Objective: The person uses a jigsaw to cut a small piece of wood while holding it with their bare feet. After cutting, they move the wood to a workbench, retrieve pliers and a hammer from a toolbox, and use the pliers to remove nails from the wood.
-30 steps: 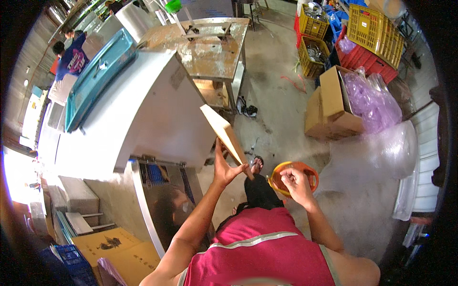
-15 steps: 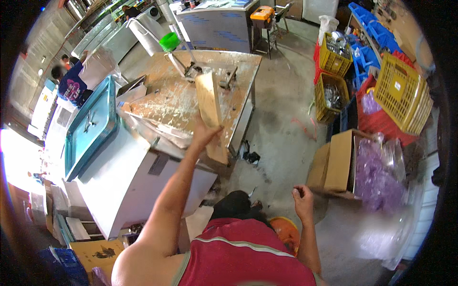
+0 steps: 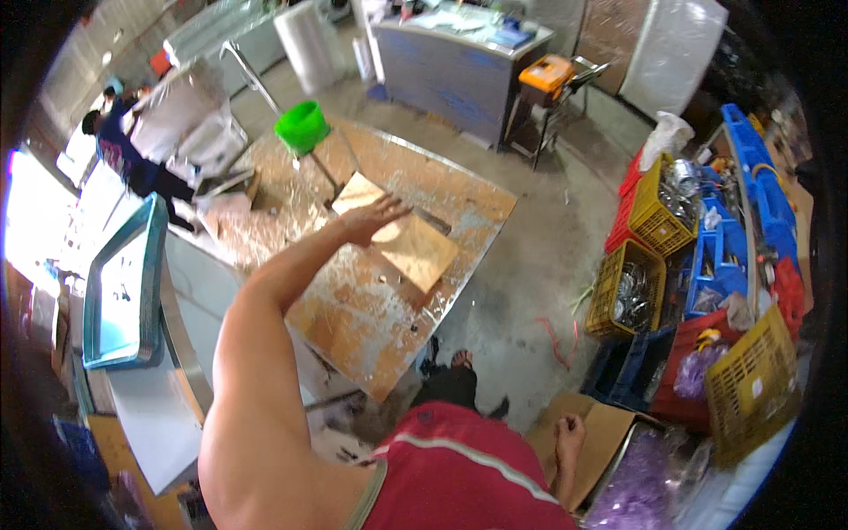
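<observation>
A pale rectangular wooden board (image 3: 420, 253) lies on the worn worktable (image 3: 358, 322), near some metal fittings that it partly hides. My left hand (image 3: 373, 221) reaches out over the board's upper part, fingers stretched and apart, not wrapped round it; whether the palm presses on the wood I cannot tell. Down at my right side, my right hand (image 3: 571, 434) is curled closed in front of an open cardboard box (image 3: 594, 433). Anything held inside those fingers is hidden.
A green bowl-shaped piece (image 3: 302, 128) stands at the table's far side. Yellow crates (image 3: 625, 287) of metal parts and blue bins (image 3: 707, 256) line the right. At left are a teal tray (image 3: 159, 291) and a person in dark clothes (image 3: 124, 150).
The board, gripped upright in my left hand before, now lies on the table, and that hand has opened. My body has moved nearer the table. My right hand stays curled.
</observation>
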A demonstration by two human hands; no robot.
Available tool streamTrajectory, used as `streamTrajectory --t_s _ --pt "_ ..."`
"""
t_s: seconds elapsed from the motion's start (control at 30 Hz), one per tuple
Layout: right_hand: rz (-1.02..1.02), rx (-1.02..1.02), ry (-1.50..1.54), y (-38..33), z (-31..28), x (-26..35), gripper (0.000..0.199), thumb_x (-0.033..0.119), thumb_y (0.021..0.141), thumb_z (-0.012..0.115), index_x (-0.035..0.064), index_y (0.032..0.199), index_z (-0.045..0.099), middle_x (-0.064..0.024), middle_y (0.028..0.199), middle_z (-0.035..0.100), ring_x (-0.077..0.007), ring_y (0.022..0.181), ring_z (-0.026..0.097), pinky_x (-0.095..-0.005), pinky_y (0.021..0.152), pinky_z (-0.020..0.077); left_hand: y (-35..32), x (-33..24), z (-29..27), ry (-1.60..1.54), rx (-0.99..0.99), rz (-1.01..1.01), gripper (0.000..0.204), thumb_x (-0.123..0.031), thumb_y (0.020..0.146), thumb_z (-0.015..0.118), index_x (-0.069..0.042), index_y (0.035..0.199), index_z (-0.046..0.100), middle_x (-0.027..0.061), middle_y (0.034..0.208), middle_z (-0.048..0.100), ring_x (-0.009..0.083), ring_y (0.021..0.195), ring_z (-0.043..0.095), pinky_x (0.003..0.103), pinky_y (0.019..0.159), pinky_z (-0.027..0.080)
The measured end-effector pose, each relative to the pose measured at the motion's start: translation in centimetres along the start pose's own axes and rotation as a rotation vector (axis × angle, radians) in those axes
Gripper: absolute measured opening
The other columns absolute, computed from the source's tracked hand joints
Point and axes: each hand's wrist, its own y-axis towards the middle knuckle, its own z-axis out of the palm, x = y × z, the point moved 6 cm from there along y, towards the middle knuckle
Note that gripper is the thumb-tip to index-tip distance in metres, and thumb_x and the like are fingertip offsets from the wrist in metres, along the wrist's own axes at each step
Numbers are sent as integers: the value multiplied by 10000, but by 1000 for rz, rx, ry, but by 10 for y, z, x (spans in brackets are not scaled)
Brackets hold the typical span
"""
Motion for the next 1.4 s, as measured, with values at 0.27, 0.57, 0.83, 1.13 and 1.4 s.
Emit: streamTrajectory --t_s 0.27,0.57,0.83,1.13,1.4 --pt "-418 87 -202 193 24 190 154 86 979 627 -32 1067 675 -39 877 636 -120 765 593 -299 671 500 36 66 41 -126 125 98 1427 -252 555 982 -148 1681 111 228 1665 273 448 1551 235 489 1289 266" --pt "-556 718 -267 309 237 382 224 138 954 690 -5 1126 693 -105 992 725 -186 893 685 -339 803 551 32 73 54 -100 172 -536 1239 -256 649 926 -138 1657 216 150 1687 294 352 1564 266 487 1249 324" --pt "-862 1284 -597 294 392 482 513 219 886 773 60 1338 590 -163 1221 606 -318 1085 640 -441 936 533 20 -114 32 -594 -341 -1550 990 -516 772 856 -69 1542 423 189 1516 493 374 1415 457 492 1172 393" --pt "-1090 1251 -468 237 447 486 397 197 867 783 40 1199 632 -183 1321 508 -382 1259 542 -447 1064 469 38 -143 69 -543 -476 -1608 947 -272 738 893 -71 1539 429 158 1276 651 369 1220 588 488 1040 477" --pt "-1103 1228 -524 214 459 474 503 252 866 789 35 1274 591 -212 1339 491 -410 1285 520 -471 1096 448 31 -144 79 -484 -551 -1644 973 -250 727 896 -85 1562 426 131 1052 694 318 918 666 434 787 552"
